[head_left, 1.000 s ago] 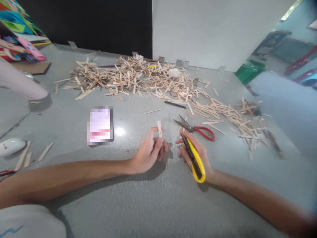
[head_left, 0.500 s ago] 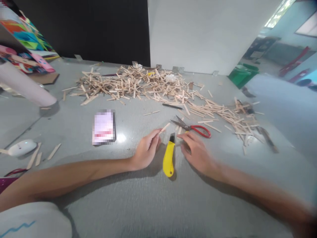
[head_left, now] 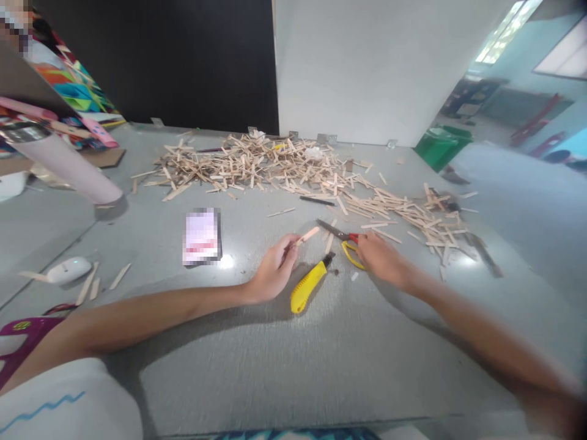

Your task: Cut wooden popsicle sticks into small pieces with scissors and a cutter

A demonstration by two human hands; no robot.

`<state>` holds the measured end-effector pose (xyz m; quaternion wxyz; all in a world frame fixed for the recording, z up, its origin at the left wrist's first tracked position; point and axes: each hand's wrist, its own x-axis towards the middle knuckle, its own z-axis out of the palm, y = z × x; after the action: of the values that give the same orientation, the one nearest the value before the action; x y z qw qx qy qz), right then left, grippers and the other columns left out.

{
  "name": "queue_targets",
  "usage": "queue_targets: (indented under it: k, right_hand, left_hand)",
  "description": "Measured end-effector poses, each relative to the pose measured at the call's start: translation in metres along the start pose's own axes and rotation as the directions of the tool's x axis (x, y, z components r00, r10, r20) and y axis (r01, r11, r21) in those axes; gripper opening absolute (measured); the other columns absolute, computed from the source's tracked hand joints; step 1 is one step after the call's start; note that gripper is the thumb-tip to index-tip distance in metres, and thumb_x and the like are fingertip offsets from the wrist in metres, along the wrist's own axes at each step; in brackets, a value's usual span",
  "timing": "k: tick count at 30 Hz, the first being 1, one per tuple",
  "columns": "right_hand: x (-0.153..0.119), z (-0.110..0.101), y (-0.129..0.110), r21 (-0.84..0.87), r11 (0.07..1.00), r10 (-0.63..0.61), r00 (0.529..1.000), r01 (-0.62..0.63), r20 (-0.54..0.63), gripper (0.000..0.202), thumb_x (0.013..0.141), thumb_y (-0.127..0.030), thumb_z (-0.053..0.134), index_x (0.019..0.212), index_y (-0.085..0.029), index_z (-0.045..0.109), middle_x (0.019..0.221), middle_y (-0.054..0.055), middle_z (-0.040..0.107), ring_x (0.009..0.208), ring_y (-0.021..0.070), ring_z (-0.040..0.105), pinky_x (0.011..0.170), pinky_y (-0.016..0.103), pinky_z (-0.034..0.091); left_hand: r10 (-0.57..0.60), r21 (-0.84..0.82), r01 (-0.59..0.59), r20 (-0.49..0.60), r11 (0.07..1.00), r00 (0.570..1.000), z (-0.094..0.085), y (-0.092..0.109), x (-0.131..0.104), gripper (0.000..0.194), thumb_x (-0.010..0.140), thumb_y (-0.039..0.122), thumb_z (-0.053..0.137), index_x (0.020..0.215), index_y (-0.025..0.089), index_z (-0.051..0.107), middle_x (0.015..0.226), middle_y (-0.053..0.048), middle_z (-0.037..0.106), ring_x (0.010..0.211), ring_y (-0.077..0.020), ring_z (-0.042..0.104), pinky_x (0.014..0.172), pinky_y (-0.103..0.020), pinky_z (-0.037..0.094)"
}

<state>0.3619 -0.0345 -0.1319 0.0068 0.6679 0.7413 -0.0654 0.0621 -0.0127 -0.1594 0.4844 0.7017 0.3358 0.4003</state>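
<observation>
Pinching a short wooden stick [head_left: 309, 234] between thumb and fingers of the left hand [head_left: 276, 264], near the centre of the frame, leaving no visible gap at the pinch and letting one end poke out toward the upper right. Curling the fingers of the right hand [head_left: 383, 258], right of centre, around the red handle of the scissors [head_left: 338, 233]; cannot tell how tightly. Showing the yellow handle just beside those fingers, with the blades pointing to the upper left, over loose bits of stick.

Lying slantwise below and between both hands, apart from each: a yellow cutter [head_left: 308, 287], dark end toward the upper right, on the grey table [head_left: 229, 366].

Farther out, spreading across the upper middle and trailing toward the right: a heap of sticks [head_left: 247, 166], with a thin dark rod [head_left: 316, 200] just below. Left of centre, a pixelated pale rectangle [head_left: 202, 237]. At far left, a white mouse [head_left: 71, 270] near a few loose sticks. In the upper left, a pink bottle [head_left: 76, 164]; in the upper right, a green bin [head_left: 440, 150].
</observation>
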Motion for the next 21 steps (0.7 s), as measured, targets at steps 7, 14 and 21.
queue_targets:
  k: [7, 14, 21]
  right_hand:
    - [0.018, -0.016, -0.005, 0.481, 0.876, 0.065, 0.997, -0.034, -0.048, 0.031, 0.098, -0.044, 0.079, 0.090, -0.017, 0.065, 0.080, 0.004, 0.071, 0.073, 0.0208, 0.068, 0.064, 0.030, 0.050]
    - [0.011, -0.027, -0.043, 0.933, 0.359, 0.024, 0.999, 0.035, -0.047, 0.079, 0.089, -0.102, 0.034, 0.064, -0.028, 0.042, 0.045, -0.006, 0.043, 0.034, 0.0123, 0.043, 0.035, 0.026, 0.038]
    - [-0.012, -0.027, -0.074, 0.998, 0.017, -0.107, 0.993, -0.057, 0.059, 0.080, 0.087, -0.101, 0.047, 0.055, -0.028, 0.037, 0.036, -0.009, 0.031, 0.022, 0.0078, 0.027, 0.021, 0.021, 0.027]
  left_hand:
    - [0.093, -0.063, -0.096, -0.051, 0.993, 0.994, -0.021, 0.051, 0.025, 0.029, 0.112, 0.051, 0.055, 0.117, 0.022, 0.054, 0.073, 0.006, 0.051, 0.053, -0.0101, 0.045, 0.048, -0.023, 0.035]
    - [0.077, -0.083, -0.081, -0.045, 0.993, 0.996, -0.029, 0.086, 0.032, 0.017, 0.113, 0.038, 0.054, 0.116, 0.024, 0.046, 0.074, 0.006, 0.060, 0.052, -0.0089, 0.048, 0.047, -0.020, 0.038]
    - [-0.005, -0.053, 0.009, 0.067, 0.999, 0.998, -0.023, 0.091, 0.020, 0.018, 0.115, 0.039, 0.051, 0.118, 0.021, 0.048, 0.075, 0.003, 0.065, 0.052, -0.0095, 0.050, 0.047, -0.021, 0.042]
